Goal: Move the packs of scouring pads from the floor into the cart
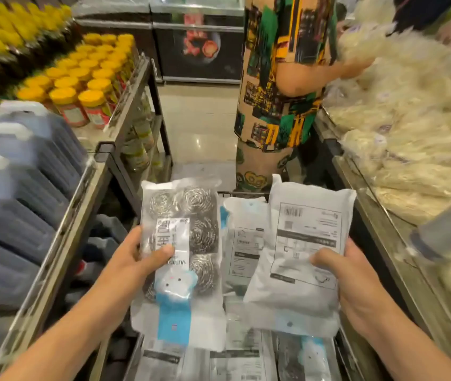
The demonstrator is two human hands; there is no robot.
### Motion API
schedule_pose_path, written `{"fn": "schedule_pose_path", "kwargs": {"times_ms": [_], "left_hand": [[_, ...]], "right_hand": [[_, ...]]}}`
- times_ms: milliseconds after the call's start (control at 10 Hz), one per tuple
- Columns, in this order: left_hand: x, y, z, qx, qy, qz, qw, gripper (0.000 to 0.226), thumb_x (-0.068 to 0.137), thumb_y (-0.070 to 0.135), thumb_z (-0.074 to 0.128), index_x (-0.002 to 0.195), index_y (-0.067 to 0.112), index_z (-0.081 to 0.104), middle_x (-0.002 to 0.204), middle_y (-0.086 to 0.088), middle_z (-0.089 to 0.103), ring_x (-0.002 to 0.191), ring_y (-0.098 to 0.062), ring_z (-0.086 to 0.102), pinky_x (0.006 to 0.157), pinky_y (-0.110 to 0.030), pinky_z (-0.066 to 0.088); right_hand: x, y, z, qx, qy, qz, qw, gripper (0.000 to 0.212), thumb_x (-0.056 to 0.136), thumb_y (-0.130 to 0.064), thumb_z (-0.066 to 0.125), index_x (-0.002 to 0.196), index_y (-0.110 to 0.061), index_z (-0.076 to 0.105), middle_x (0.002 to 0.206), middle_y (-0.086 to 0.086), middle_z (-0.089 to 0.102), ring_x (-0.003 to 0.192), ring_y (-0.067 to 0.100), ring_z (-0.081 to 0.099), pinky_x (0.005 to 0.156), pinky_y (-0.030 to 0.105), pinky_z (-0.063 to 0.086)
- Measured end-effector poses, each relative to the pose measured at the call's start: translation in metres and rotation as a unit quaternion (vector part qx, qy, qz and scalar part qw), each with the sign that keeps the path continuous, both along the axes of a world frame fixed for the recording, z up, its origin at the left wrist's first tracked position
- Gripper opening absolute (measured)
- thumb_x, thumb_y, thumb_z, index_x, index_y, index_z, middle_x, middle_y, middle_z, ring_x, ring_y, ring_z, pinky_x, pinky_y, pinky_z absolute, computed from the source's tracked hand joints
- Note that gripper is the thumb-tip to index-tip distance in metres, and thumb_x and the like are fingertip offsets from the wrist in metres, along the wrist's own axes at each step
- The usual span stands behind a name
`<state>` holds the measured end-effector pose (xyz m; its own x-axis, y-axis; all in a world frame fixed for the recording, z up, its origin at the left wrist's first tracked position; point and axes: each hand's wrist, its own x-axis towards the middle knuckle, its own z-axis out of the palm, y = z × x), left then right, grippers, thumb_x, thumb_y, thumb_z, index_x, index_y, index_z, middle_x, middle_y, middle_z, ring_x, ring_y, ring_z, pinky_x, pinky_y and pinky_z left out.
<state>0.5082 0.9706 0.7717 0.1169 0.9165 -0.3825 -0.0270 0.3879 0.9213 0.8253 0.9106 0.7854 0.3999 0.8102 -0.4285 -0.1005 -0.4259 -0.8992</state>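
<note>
Packs are gripped above the cart point(242, 194): front-facing pack point(181, 259) by left hand point(136, 259), back-facing pack point(301, 259) by right hand point(356, 281). Slippery film may slide from thumbs, dropped outside the rim.

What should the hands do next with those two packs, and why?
Probably lower both and let go into the cart. The left hand and right hand each grip a scouring pad pack right above packs already lying inside.
</note>
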Motion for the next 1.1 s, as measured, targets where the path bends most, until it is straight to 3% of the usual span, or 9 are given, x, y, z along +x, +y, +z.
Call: {"fn": "schedule_pose_path", "kwargs": {"times_ms": [200, 400, 500, 600, 700, 800, 900, 1000, 1100], "left_hand": [[0.014, 0.071, -0.056, 0.011, 0.027, -0.008, 1.0, 0.031, 0.097, 0.011, 0.069, 0.126, 0.019, 0.062, 0.118, -0.007, 0.078, 0.11, -0.029, 0.075, 0.1, -0.05, 0.056], [0.015, 0.103, -0.123, -0.026, 0.038, 0.012, 0.999, 0.037, 0.1, 0.005, 0.064, 0.131, 0.022, 0.057, 0.118, -0.004, 0.078, 0.108, -0.028, 0.076, 0.088, -0.045, 0.061], [0.023, 0.103, -0.146, -0.057, 0.03, -0.019, 0.998, 0.04, 0.1, 0.005, 0.064, 0.132, 0.028, 0.056, 0.12, -0.001, 0.078, 0.108, -0.024, 0.076, 0.085, -0.041, 0.062], [0.023, 0.096, -0.166, -0.081, 0.086, -0.073, 0.99, 0.041, 0.1, 0.016, 0.068, 0.131, 0.039, 0.053, 0.123, 0.007, 0.076, 0.109, -0.015, 0.075, 0.085, -0.032, 0.062], [0.017, 0.097, -0.177, -0.006, 0.296, -0.162, 0.941, 0.047, 0.09, 0.061, 0.07, 0.128, 0.037, 0.058, 0.133, 0.009, 0.065, 0.127, -0.017, 0.062, 0.108, -0.045, 0.051], [0.022, 0.095, -0.176, 0.005, 0.547, -0.223, 0.807, 0.06, 0.089, 0.071, 0.061, 0.126, 0.023, 0.06, 0.147, -0.003, 0.046, 0.138, -0.029, 0.04, 0.117, -0.044, 0.038], [0.028, 0.083, -0.172, -0.024, 0.567, -0.227, 0.791, 0.079, 0.09, 0.072, 0.059, 0.147, 0.018, 0.05, 0.163, -0.007, 0.034, 0.148, -0.034, 0.033, 0.122, -0.047, 0.034], [0.022, 0.067, -0.165, -0.008, 0.505, -0.174, 0.846, 0.08, 0.093, 0.056, 0.068, 0.156, 0.02, 0.036, 0.158, 0.0, 0.042, 0.149, -0.031, 0.035, 0.121, -0.047, 0.034], [0.013, 0.038, -0.149, 0.034, 0.452, -0.106, 0.885, 0.053, 0.101, 0.041, 0.061, 0.149, 0.021, 0.049, 0.147, 0.004, 0.05, 0.144, -0.026, 0.043, 0.117, -0.04, 0.034]], "right_hand": [[0.03, 0.061, -0.057, -0.017, -0.048, -0.023, 0.998, 0.054, 0.08, 0.006, 0.057, 0.118, -0.031, 0.069, 0.115, -0.003, 0.079, 0.112, 0.028, 0.072, 0.1, 0.053, 0.056], [0.058, 0.081, -0.112, -0.054, -0.081, -0.079, 0.992, 0.051, 0.077, 0.003, 0.058, 0.116, -0.029, 0.066, 0.115, -0.001, 0.076, 0.106, 0.027, 0.072, 0.083, 0.042, 0.059], [0.064, 0.083, -0.134, -0.078, -0.139, -0.043, 0.986, 0.053, 0.078, -0.003, 0.064, 0.124, -0.031, 0.062, 0.115, -0.005, 0.074, 0.105, 0.025, 0.071, 0.092, 0.05, 0.06], [0.06, 0.074, -0.152, -0.097, -0.222, 0.041, 0.969, 0.043, 0.089, -0.006, 0.068, 0.123, -0.03, 0.056, 0.104, -0.016, 0.067, 0.103, 0.018, 0.067, 0.084, 0.037, 0.055], [0.057, 0.065, -0.168, -0.088, -0.251, 0.058, 0.962, 0.033, 0.093, -0.009, 0.069, 0.117, -0.029, 0.058, 0.113, -0.009, 0.071, 0.105, 0.015, 0.068, 0.079, 0.029, 0.052], [0.051, 0.064, -0.176, -0.081, -0.311, 0.078, 0.944, 0.051, 0.089, -0.014, 0.078, 0.133, -0.025, 0.055, 0.123, -0.01, 0.07, 0.115, 0.015, 0.068, 0.091, 0.033, 0.058], [0.041, 0.059, -0.187, -0.12, -0.41, 0.106, 0.898, 0.088, 0.084, -0.041, 0.08, 0.155, -0.029, 0.03, 0.132, -0.006, 0.067, 0.116, 0.021, 0.067, 0.094, 0.048, 0.06], [0.039, 0.053, -0.185, -0.19, -0.584, 0.131, 0.778, 0.084, 0.089, -0.058, 0.066, 0.155, -0.018, 0.032, 0.138, 0.007, 0.057, 0.118, 0.029, 0.053, 0.099, 0.047, 0.052], [0.058, 0.036, -0.189, -0.255, -0.527, 0.178, 0.791, 0.072, 0.096, -0.065, 0.051, 0.151, -0.021, 0.04, 0.155, 0.011, 0.041, 0.135, 0.034, 0.043, 0.109, 0.049, 0.044]]}}
